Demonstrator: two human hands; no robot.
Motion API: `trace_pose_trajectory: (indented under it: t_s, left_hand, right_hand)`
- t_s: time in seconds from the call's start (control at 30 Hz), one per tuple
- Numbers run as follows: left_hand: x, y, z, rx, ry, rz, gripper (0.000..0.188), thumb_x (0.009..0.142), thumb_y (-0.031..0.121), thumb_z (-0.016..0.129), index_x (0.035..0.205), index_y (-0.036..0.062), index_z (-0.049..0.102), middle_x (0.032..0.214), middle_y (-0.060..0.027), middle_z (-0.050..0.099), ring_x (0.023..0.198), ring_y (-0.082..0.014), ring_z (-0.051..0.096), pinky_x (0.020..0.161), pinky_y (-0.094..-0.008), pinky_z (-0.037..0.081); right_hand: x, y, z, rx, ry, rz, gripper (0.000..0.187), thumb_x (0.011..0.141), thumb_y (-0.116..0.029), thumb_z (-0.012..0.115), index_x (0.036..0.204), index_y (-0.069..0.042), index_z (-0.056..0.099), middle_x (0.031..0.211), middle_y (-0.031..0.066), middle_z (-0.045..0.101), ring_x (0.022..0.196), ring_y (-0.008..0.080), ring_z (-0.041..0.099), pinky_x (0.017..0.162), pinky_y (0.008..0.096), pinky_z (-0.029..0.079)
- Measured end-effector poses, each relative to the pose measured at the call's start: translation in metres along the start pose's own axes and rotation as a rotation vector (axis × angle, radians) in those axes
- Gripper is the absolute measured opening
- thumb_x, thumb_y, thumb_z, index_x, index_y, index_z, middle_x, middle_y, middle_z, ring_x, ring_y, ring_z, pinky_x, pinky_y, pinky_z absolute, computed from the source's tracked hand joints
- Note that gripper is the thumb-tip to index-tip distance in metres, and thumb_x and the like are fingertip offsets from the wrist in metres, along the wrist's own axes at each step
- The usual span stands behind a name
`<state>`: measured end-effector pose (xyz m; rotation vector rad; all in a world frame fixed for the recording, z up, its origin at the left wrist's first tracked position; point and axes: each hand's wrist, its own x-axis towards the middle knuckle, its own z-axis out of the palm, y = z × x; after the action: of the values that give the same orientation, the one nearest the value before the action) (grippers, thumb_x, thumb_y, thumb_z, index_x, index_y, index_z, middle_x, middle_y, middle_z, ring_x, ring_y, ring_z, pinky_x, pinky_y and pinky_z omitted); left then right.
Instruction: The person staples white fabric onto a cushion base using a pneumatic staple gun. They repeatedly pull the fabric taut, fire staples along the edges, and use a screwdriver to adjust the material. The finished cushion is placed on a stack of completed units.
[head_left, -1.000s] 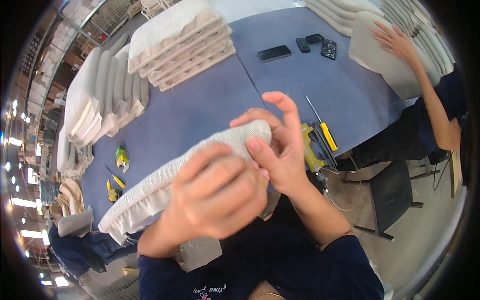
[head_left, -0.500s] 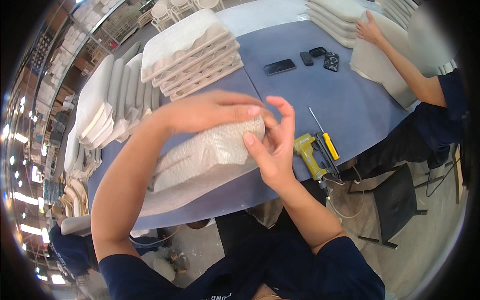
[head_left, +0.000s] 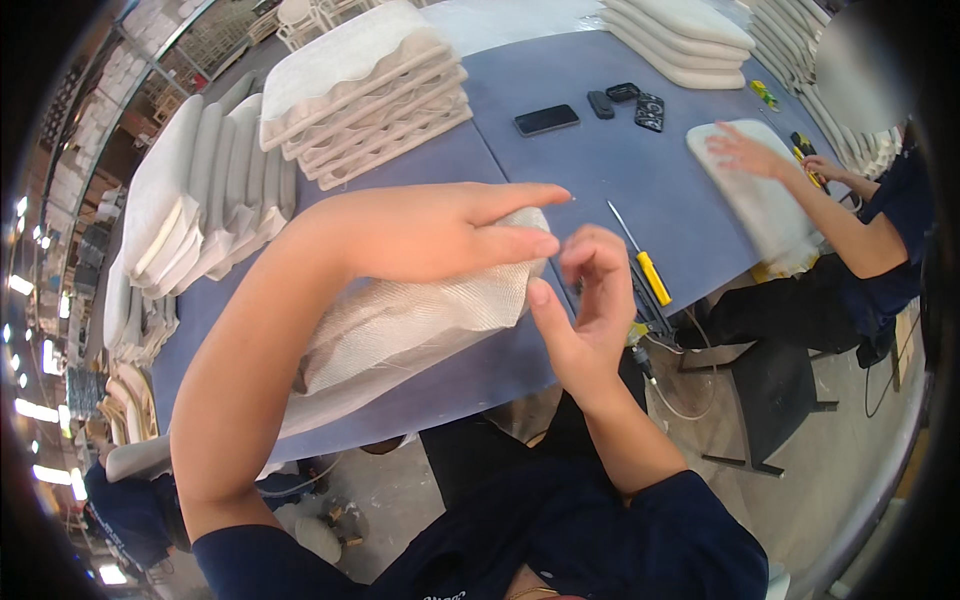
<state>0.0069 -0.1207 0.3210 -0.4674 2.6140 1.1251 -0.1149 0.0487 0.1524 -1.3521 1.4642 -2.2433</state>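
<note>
A seat cushion (head_left: 430, 320) with loose, pale woven fabric stands tilted on the blue-covered table in front of me. My left hand (head_left: 430, 232) reaches across its top, thumb and straight forefinger on either side of the upper right corner. The other left fingers are hidden. Beside that corner is my right hand (head_left: 596, 310), its fingers curled and apart from the thumb, nothing visible between them. The thumb tip is close to the fabric edge; I cannot tell if it touches. Just beyond my right hand lies a yellow-handled screwdriver (head_left: 653, 278), and a staple gun (head_left: 640, 332) is mostly hidden.
Stacked cushions (head_left: 365, 100) stand at the far left, with upright cushions (head_left: 205, 190) beside them. A phone (head_left: 546, 120) and small black items lie mid-table. At right, a co-worker's hand (head_left: 745, 152) is over another cushion (head_left: 770, 205). A black chair (head_left: 770, 400) stands below.
My right hand has moved right, its fingers coming away from the cushion's corner. My left forefinger has straightened past the corner. The co-worker's cushion has been laid nearer the table edge.
</note>
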Motion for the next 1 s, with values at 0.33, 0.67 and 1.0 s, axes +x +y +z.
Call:
trace_pose_trajectory:
  t_s: [0.33,0.67,1.0]
  left_hand:
    - [0.001,0.002,0.003,-0.03,0.034,0.009,0.071,0.12,0.057,0.06,0.174,0.012,0.055,0.161,-0.0183,0.069,0.15,-0.0291,0.063,0.127,-0.0399,0.045]
    - [-0.004,0.008,0.009,-0.085,-0.004,0.009,0.069,0.12,0.056,0.06,0.171,0.0099,0.057,0.153,-0.0154,0.072,0.143,-0.0259,0.066,0.124,-0.0389,0.047]
    - [-0.011,0.013,0.019,-0.088,0.0,0.017,0.073,0.118,0.062,0.058,0.17,0.0116,0.059,0.158,-0.0163,0.069,0.149,-0.0284,0.062,0.128,-0.0414,0.043]
  right_hand:
    - [0.028,-0.061,-0.008,-0.173,-0.331,0.309,0.042,0.096,-0.03,0.097,0.079,-0.002,0.071,0.063,0.002,0.063,0.059,0.0076,0.056,0.056,0.0274,0.043]
    - [0.023,-0.06,-0.003,-0.071,-0.289,0.442,0.048,0.105,-0.028,0.091,0.072,-0.001,0.068,0.059,-0.0024,0.06,0.058,0.0033,0.047,0.054,0.0283,0.036]
    - [0.024,-0.071,-0.021,0.452,-0.489,0.752,0.057,0.121,-0.04,0.063,0.084,0.001,0.08,0.077,0.0033,0.076,0.06,0.0075,0.055,0.059,0.0281,0.043]
